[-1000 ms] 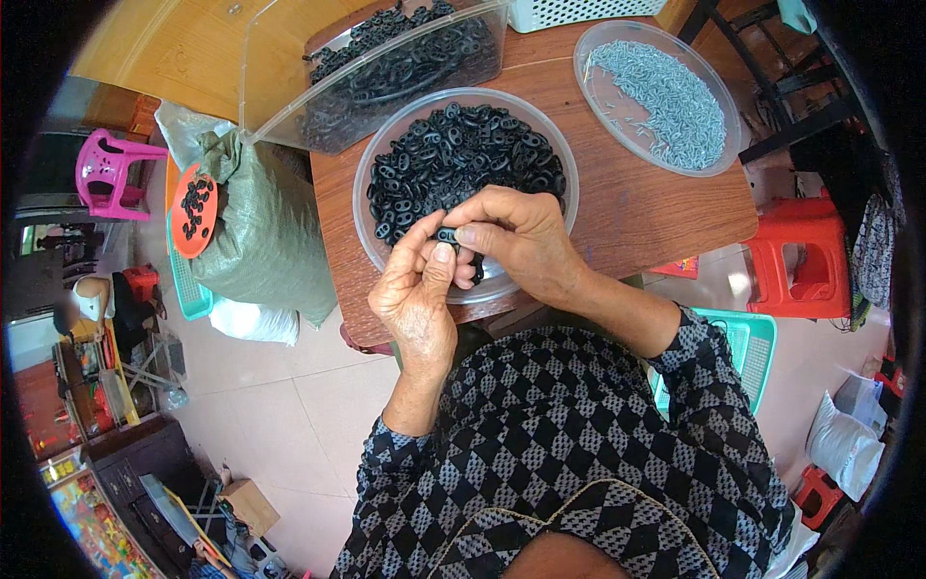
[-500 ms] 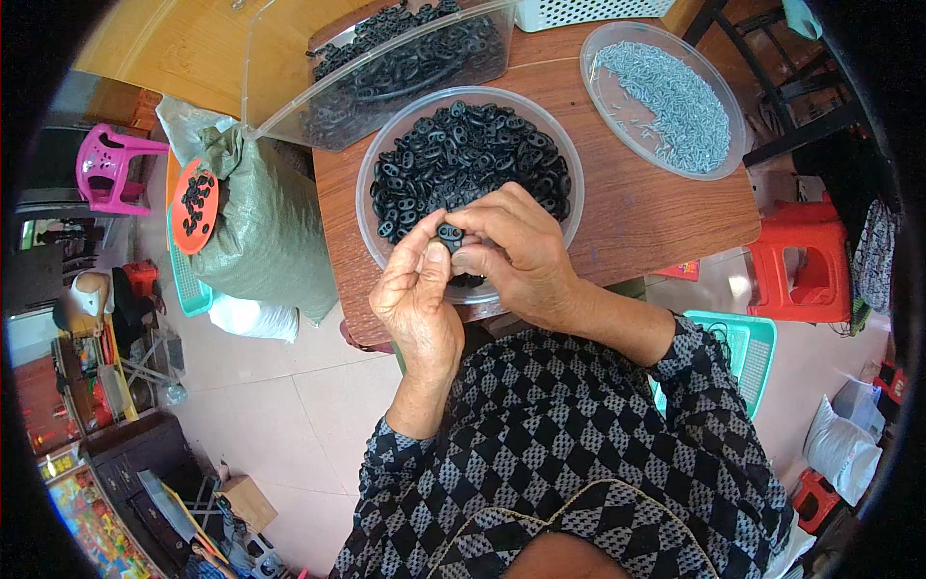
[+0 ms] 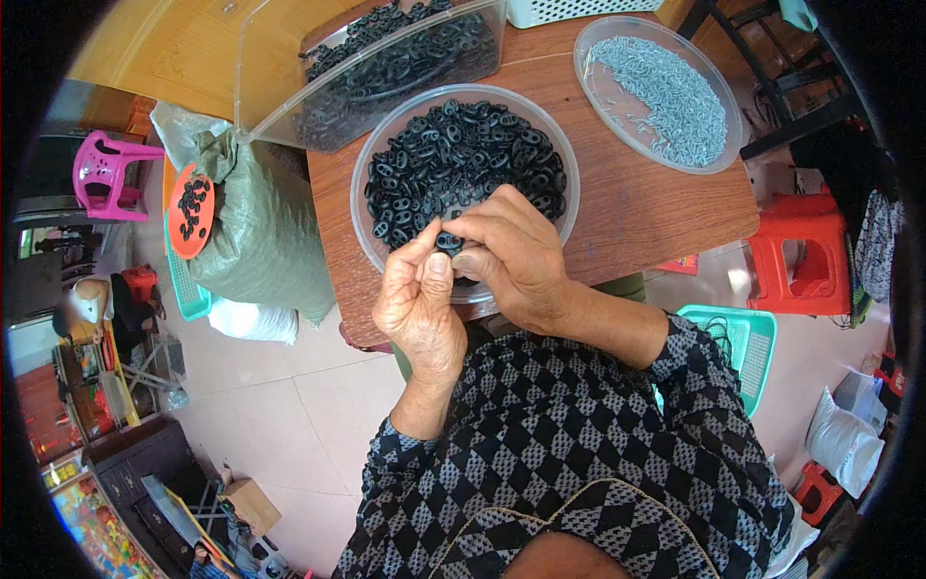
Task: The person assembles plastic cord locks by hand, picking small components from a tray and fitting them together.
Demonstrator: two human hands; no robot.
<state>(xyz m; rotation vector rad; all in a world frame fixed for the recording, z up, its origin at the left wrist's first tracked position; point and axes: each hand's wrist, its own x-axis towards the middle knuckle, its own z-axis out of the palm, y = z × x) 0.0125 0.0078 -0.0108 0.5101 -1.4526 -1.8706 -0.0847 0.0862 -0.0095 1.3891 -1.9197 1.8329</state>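
Between the fingertips of both hands sits a small black cord lock, an oval plastic piece with two holes facing up. My left hand pinches it from the left and below, thumb raised. From the right, my right hand grips it with thumb and forefinger. Any smaller part between the fingers is hidden. Just beyond the hands, a round clear tub holds a heap of similar black pieces. A round clear tray of small thin silvery pieces, seemingly springs, lies at the far right of the table.
Behind the tub, a clear rectangular bin of black pieces leans on the brown table. A stuffed green sack stands at left, with an orange plate of black pieces. Red stool and teal basket are at right. Someone sits far left.
Both hands stay pinched on the cord lock, which sits slightly lower and has tilted a little. The whole view has shifted slightly.
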